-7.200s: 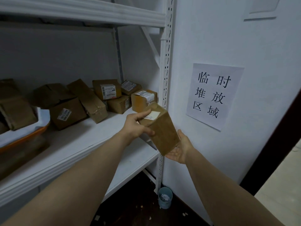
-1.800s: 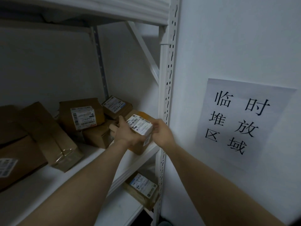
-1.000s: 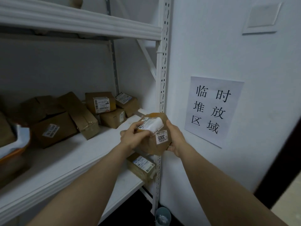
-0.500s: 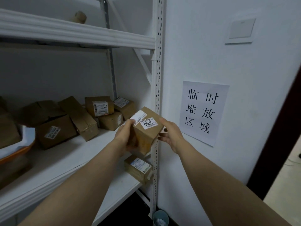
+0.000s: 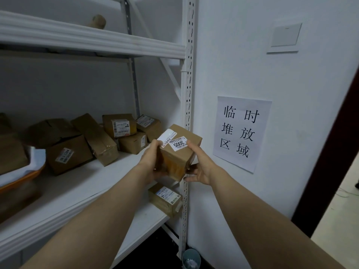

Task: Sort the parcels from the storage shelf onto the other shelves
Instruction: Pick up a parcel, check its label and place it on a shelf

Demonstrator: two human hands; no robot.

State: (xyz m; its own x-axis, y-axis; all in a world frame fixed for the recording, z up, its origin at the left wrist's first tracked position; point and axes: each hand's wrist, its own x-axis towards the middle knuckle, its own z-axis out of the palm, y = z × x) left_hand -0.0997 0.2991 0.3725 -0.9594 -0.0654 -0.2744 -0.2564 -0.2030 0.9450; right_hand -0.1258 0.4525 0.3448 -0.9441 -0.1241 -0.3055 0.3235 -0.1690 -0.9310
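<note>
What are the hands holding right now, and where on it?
A small cardboard parcel: left hand grips its left side, right hand its right side.

Dim, cool, bluish indoor light. The wall [image 5: 242, 55] at right is the brightest, evenly lit surface; the shelf [image 5: 77, 191] bay lies in shadow under the upper board [image 5: 87, 35]. Boxes [image 5: 11, 152] at the left edge are dark and smeared. The label [image 5: 178, 145] on the held parcel [image 5: 174, 164] reads sharp. The wide lens bows the shelf post [image 5: 187, 94] and stretches the 2 forearms [image 5: 97, 220].
</note>
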